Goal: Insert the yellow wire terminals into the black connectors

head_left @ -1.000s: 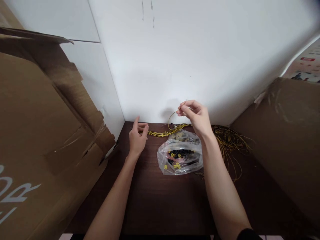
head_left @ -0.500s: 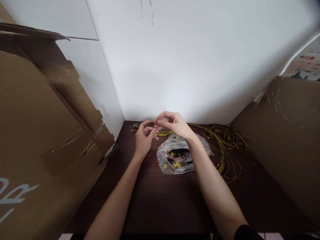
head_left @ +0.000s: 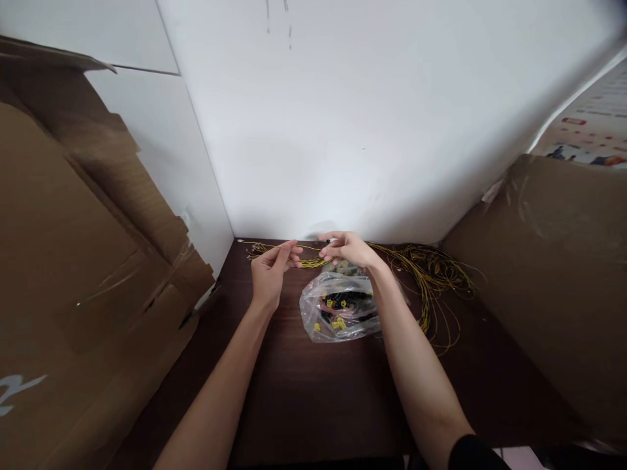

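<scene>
My left hand [head_left: 268, 274] pinches a thin yellow wire [head_left: 309, 247] between thumb and forefinger. One end of the wire points left and has a small pale tip. Its other side runs to my right hand [head_left: 350, 250], where the thumb and a finger close on it while the forefinger is stretched out above. A small dark spot shows by that forefinger, too small to name. Behind and below the hands lies a bundle of yellow and black wires [head_left: 313, 263] with pale metal ends at the left.
A clear plastic bag [head_left: 313, 303] with black and yellow small parts lies in front of my hands on the dark table [head_left: 313, 405]. Coiled wires [head_left: 435, 271] are heaped at the right. Cardboard [head_left: 73, 261] stands at left and another cardboard panel [head_left: 548, 274] at right; a white wall [head_left: 304, 130] is behind.
My hands have moved apart from their earlier close meeting, the left one leftward. The wire now stretches level between them, and the right forefinger has straightened. The view has shifted slightly.
</scene>
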A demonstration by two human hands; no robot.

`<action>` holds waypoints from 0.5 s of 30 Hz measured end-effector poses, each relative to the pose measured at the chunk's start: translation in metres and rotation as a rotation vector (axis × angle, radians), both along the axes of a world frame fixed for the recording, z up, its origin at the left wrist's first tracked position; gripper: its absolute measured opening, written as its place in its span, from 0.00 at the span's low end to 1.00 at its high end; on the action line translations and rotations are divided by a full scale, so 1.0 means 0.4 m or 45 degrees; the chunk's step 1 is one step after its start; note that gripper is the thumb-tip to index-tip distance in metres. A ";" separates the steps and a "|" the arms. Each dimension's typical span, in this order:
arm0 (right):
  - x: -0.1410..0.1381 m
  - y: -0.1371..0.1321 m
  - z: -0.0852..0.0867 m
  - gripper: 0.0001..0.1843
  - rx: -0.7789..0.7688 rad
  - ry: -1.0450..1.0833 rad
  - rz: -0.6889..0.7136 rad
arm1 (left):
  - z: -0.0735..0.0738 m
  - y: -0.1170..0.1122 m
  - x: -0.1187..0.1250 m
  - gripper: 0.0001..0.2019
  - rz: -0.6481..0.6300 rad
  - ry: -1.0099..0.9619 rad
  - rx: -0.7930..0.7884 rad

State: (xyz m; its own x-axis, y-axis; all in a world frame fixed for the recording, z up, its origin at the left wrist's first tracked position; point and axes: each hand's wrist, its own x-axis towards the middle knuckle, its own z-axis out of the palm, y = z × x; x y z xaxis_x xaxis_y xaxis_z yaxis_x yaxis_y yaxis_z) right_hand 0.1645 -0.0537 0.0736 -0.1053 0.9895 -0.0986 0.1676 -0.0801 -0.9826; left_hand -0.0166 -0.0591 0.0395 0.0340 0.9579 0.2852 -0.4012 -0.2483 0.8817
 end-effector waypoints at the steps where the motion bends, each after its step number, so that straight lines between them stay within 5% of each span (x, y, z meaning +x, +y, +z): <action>1: -0.004 0.002 -0.008 0.19 -0.071 0.023 0.019 | 0.003 -0.002 0.001 0.14 -0.034 -0.039 -0.008; 7: 0.004 0.015 -0.041 0.14 -0.276 0.090 -0.251 | 0.012 0.001 -0.011 0.12 -0.053 -0.137 -0.034; 15: 0.093 0.001 -0.057 0.10 -0.166 0.205 -0.561 | -0.001 0.031 -0.031 0.12 0.377 -0.084 -0.069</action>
State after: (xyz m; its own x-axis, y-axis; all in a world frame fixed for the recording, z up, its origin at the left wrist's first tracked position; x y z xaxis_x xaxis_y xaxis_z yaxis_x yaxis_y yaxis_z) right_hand 0.2017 -0.0532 0.0509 0.2967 0.9239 -0.2417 -0.0634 -0.2334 -0.9703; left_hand -0.0292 -0.0469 0.0390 -0.2659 0.9373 0.2254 -0.3753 -0.3160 0.8714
